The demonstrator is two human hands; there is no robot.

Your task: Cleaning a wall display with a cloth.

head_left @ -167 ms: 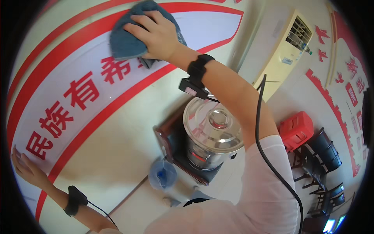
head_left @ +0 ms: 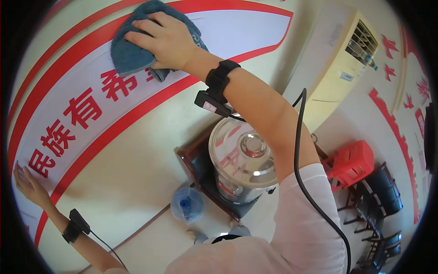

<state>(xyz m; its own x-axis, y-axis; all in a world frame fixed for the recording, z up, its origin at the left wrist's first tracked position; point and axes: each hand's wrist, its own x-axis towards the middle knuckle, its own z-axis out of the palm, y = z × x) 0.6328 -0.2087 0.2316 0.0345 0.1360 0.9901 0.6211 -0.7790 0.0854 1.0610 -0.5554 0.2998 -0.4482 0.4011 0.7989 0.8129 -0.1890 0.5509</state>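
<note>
My right hand point(head_left: 171, 43) presses a grey-blue cloth point(head_left: 132, 48) against the upper part of a curved white wall panel point(head_left: 237, 32) with red borders. Its fingers are spread over the cloth, and a folded corner hangs below the palm. The cloth partly covers the row of large red characters on the panel. Far to the left, my left hand point(head_left: 32, 186) rests on the panel by the end of that row, fingers stretched out and holding nothing. Both wrists wear black straps with small boxes and cables.
Below my right arm, a lidded steel pot point(head_left: 244, 150) stands on a dark wooden chair point(head_left: 191, 160). A clear blue-tinted water bottle point(head_left: 187, 205) is on the floor beside it. To the right are a cream air conditioner point(head_left: 335, 77), red plastic stools point(head_left: 351, 164) and black chairs point(head_left: 378, 192).
The whole view has shifted a little, so the pot and panel appear further left. Against the panel, the cloth and both hands show hardly any movement.
</note>
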